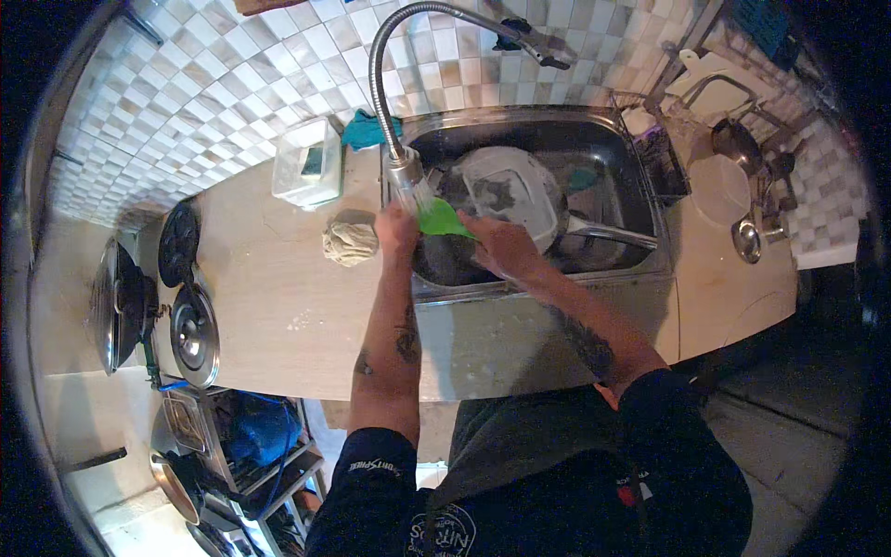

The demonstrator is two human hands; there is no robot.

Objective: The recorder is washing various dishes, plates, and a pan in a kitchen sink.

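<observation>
My right hand (507,244) grips a bright green plastic utensil or dish (442,218) over the near left part of the sink. Its full shape is hidden by my fingers. My left hand (398,228) is at the left rim, just before the metal base of the tap (404,167), beside the green piece's left end. What its fingers close on is hidden. In the steel sink (609,136) lies a round pan with a metal handle (612,233). A translucent plastic container or lid (550,202) rests on the pan, and a dark green scouring pad (582,179) lies beyond.
The tap's flexible neck (376,76) arches overhead. Left of the sink are a crumpled cloth (350,243), a plastic tub (306,163) and a teal cloth (369,130). Pot lids (195,338) stand at the counter's left end. A wire rack (661,167) and a ladle (747,241) are rightward.
</observation>
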